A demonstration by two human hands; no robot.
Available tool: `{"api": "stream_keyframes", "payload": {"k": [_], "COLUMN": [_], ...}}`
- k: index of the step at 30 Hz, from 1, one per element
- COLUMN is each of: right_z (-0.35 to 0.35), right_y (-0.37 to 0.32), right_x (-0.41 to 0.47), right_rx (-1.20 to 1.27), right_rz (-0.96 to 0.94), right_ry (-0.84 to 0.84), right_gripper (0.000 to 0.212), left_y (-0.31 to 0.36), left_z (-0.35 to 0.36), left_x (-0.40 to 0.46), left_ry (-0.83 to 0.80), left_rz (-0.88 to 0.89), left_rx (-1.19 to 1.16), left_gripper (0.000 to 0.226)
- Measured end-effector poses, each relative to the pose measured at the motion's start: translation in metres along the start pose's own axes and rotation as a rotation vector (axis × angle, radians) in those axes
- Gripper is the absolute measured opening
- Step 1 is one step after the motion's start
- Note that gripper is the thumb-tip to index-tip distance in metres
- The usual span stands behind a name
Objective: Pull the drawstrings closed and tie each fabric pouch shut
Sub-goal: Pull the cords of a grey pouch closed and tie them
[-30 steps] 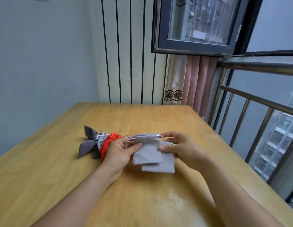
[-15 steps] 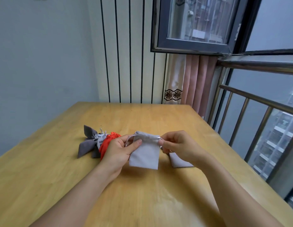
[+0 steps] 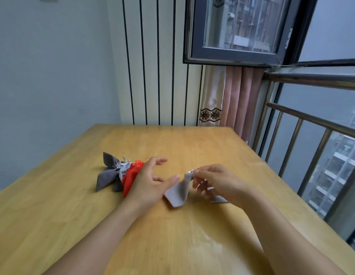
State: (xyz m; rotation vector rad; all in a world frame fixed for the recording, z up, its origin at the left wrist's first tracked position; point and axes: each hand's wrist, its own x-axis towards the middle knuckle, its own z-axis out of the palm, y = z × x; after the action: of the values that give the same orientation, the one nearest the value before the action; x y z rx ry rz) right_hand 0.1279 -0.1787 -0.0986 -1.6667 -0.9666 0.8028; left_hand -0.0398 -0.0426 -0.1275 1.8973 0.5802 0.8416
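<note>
Head view, only cam: wooden table [image 3: 192, 235] w/ both bare forearms reaching in from the near edge. Right hand [image 3: 216, 181] up off the tabletop, thumb and forefinger pinching the gathered top of a light grey pouch [image 3: 177, 192] (silver drawstring glint right at the pinch, approx; too blurred to say whether knotted). Pouch hanging from that pinch, neck cinched narrow, body slanting down-left, lower corner at or just above the wood; can't tell which. Left hand [image 3: 150, 183] just beside the pouch on its left, fingers spread and relaxed, gripping nothing; thumb tip close to the upper part of the fabric, contact unclear. Second light grey pouch [image 3: 219, 199] flat on the table, mostly hidden under the right hand, only a corner showing. Behind the left hand, a cluster of pouches lying together: dark grey pouches [image 3: 107, 175] fanned out at the far left, a small pale one w/ silver strings [image 3: 124, 167] in the middle, a red pouch [image 3: 130, 178] partly covered by the left wrist. Beyond the table: striped wall panel [image 3: 156, 66], pink curtain [image 3: 238, 100], open window frame [image 3: 232, 54], metal railing [image 3: 311, 120] on the right.
</note>
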Motion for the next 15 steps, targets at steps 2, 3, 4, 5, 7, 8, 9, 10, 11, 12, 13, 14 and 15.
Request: {"api": "stream_keyframes", "payload": {"k": [2, 3, 4, 5, 7, 8, 9, 10, 11, 12, 13, 14, 15], "right_z": [0.000, -0.002, -0.004, -0.007, -0.011, -0.010, -0.009, -0.009, -0.011, -0.012, -0.010, -0.008, -0.006], "right_y": [0.005, 0.009, 0.013, 0.017, 0.026, 0.030, 0.030, 0.030, 0.029, 0.027, 0.025, 0.024, 0.022], "right_x": [0.006, 0.009, 0.013, 0.015, 0.018, 0.020, 0.021, 0.022, 0.022, 0.023, 0.022, 0.020, 0.019], "right_rx": [-0.335, -0.497, -0.618, -0.704, -0.813, -0.836, -0.826, -0.792, -0.765, -0.776, -0.816, -0.853, -0.873], "right_rz": [-0.108, -0.165, -0.202, -0.191, -0.083, -0.031, 0.010, 0.036, 0.050, 0.056, 0.060, 0.063, 0.056], "right_ry": [0.175, 0.311, 0.434, 0.500, 0.465, 0.435, 0.425, 0.432, 0.457, 0.471, 0.473, 0.470, 0.467], "right_gripper": [0.045, 0.041, 0.034, 0.033, 0.043, 0.044, 0.044, 0.046, 0.049, 0.049, 0.048, 0.043, 0.036], "left_y": [-0.007, -0.011, -0.014, -0.015, -0.015, -0.014, -0.012, -0.010, -0.008, -0.006, -0.004, -0.003, -0.002], "left_z": [-0.003, -0.002, -0.001, -0.001, 0.000, 0.000, 0.000, 0.001, 0.002, 0.003, 0.004, 0.006, 0.008], "left_x": [-0.001, -0.001, -0.002, -0.002, -0.003, -0.003, -0.004, -0.005, -0.007, -0.008, -0.009, -0.011, -0.012], "left_ry": [-0.156, -0.234, -0.283, -0.301, -0.292, -0.286, -0.283, -0.286, -0.297, -0.312, -0.330, -0.349, -0.362], "left_rz": [0.148, 0.210, 0.248, 0.261, 0.247, 0.243, 0.249, 0.256, 0.263, 0.267, 0.274, 0.281, 0.291], "left_rx": [0.334, 0.454, 0.534, 0.574, 0.568, 0.551, 0.541, 0.534, 0.522, 0.501, 0.479, 0.460, 0.443], "left_gripper": [0.053, 0.050, 0.044, 0.039, 0.033, 0.032, 0.032, 0.033, 0.032, 0.031, 0.028, 0.024, 0.021]}}
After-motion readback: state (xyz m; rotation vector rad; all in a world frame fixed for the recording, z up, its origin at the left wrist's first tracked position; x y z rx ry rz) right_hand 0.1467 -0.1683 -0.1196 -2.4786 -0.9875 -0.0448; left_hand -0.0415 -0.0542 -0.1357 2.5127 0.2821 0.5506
